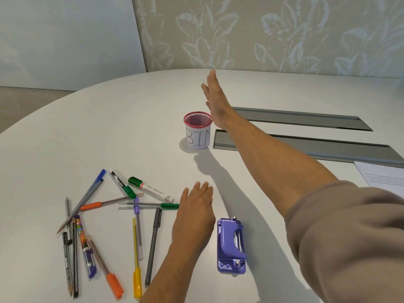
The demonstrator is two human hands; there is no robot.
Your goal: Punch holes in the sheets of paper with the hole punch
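Bright, even light across the white table [113, 127]. Outstretched right hand [215, 99] and forearm throw a long soft-edged shadow toward the table's near edge, so the source likely sits high and to the right. Mesh cup [198, 131] casts only a faint ring at its base. No hard glare; mild sheen near the hole punch [231, 246]. Wide-angle lens bows the table's far edge. Sleeve [349, 243] at the lower right looms soft. Pens [135, 237] reasonably sharp, slight compression smear.
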